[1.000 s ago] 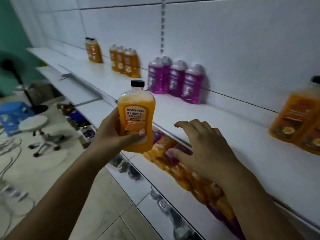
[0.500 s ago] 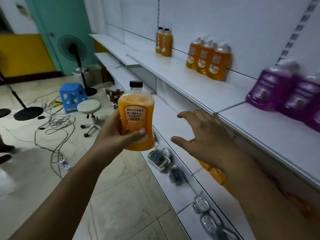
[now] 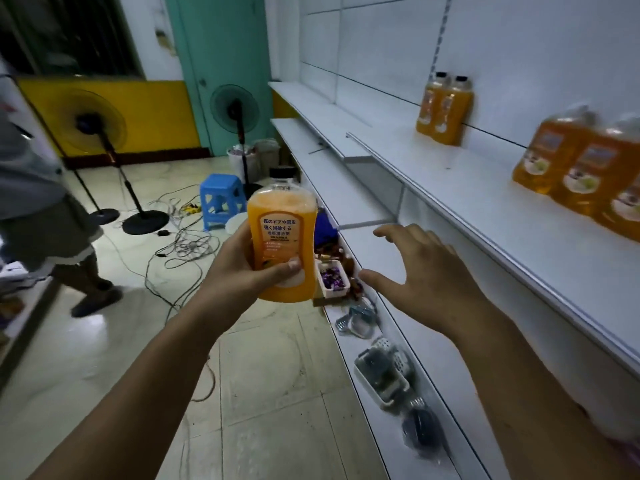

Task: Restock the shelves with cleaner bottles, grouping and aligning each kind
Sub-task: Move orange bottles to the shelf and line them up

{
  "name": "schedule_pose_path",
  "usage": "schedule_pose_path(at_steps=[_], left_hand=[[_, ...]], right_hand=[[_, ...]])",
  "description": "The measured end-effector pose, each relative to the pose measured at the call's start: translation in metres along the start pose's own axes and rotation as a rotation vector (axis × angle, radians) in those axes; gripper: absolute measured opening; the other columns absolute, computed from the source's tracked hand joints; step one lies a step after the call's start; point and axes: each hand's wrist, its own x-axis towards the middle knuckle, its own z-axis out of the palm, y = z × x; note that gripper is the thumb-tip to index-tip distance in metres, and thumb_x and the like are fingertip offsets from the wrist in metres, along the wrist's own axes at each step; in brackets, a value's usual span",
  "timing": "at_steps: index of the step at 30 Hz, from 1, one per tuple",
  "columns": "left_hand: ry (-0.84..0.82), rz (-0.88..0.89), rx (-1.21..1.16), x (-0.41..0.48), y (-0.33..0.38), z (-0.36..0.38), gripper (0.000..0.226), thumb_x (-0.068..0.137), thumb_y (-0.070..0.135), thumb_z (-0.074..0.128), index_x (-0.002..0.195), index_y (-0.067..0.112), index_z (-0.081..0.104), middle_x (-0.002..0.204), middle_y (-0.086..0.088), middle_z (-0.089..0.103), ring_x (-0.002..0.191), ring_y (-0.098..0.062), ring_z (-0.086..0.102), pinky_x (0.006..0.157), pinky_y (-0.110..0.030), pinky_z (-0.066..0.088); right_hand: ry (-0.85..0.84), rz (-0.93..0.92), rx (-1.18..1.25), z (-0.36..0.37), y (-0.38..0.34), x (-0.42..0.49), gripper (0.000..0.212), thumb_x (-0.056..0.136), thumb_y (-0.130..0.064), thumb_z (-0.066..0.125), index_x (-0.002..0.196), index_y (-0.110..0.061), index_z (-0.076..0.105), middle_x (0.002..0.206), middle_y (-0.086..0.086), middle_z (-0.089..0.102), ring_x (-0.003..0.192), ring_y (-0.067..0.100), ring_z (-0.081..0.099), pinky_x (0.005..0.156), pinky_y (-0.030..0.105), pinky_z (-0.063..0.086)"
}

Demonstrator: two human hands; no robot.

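My left hand (image 3: 239,271) grips an orange cleaner bottle (image 3: 282,233) with a black cap, held upright in front of me over the floor. My right hand (image 3: 420,271) hovers beside it with fingers spread, holding nothing, over the lower shelf. On the upper white shelf (image 3: 460,192) two black-capped orange bottles (image 3: 443,110) stand against the back wall. Further right along that shelf a group of larger orange bottles (image 3: 585,171) stands in a row, cut off by the frame edge.
Small baskets (image 3: 384,372) and packets (image 3: 334,278) lie on the bottom ledge. A blue stool (image 3: 221,202), two standing fans (image 3: 237,114) and loose cables (image 3: 180,244) are on the tiled floor. A person (image 3: 41,220) stands at the left.
My view has swung left along the shelves; the purple bottles have left the frame. The orange bottle stays in my left hand and my right hand stays open beside it.
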Motion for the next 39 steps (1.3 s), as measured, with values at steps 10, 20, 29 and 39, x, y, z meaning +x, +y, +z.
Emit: schedule_pose_path(at_steps=[10,20,29,39], left_hand=[[0.024,-0.025,-0.021,0.164,-0.030,-0.037,0.072,0.073,0.034,0.092,0.134,0.028,0.055,0.123,0.006,0.074,0.116,-0.017,0.071,0.102,-0.047,0.056],[-0.185,0.022,-0.086,0.374,-0.080,-0.070,0.066,0.074,0.027,0.082,0.135,0.031,0.054,0.117,0.012,0.075,0.109,-0.009,0.073,0.081,-0.021,0.060],[-0.482,0.045,-0.135,0.541,-0.074,-0.026,0.056,0.073,0.040,0.077,0.125,0.038,0.057,0.113,0.015,0.076,0.107,-0.008,0.073,0.089,-0.034,0.055],[-0.702,0.156,-0.129,0.642,-0.059,0.093,0.065,0.076,0.053,0.072,0.137,0.034,0.057,0.119,0.017,0.074,0.110,-0.006,0.072,0.086,-0.024,0.061]], right_hand=[[0.001,-0.019,0.076,0.041,0.022,0.182,0.066,0.089,-0.067,0.063,0.145,-0.037,0.046,0.138,-0.005,0.057,0.128,0.020,0.052,0.104,0.044,0.044],[0.155,0.195,0.072,0.085,0.051,0.337,0.060,0.090,-0.061,0.068,0.142,-0.039,0.047,0.139,-0.006,0.057,0.130,0.021,0.051,0.105,0.050,0.048],[0.265,0.487,-0.002,0.075,0.090,0.408,0.058,0.091,-0.062,0.067,0.141,-0.038,0.049,0.137,-0.007,0.057,0.127,0.020,0.050,0.105,0.046,0.045],[0.214,0.675,-0.070,0.068,0.152,0.414,0.066,0.088,-0.072,0.060,0.143,-0.036,0.051,0.141,-0.011,0.057,0.130,0.015,0.049,0.107,0.042,0.046]])
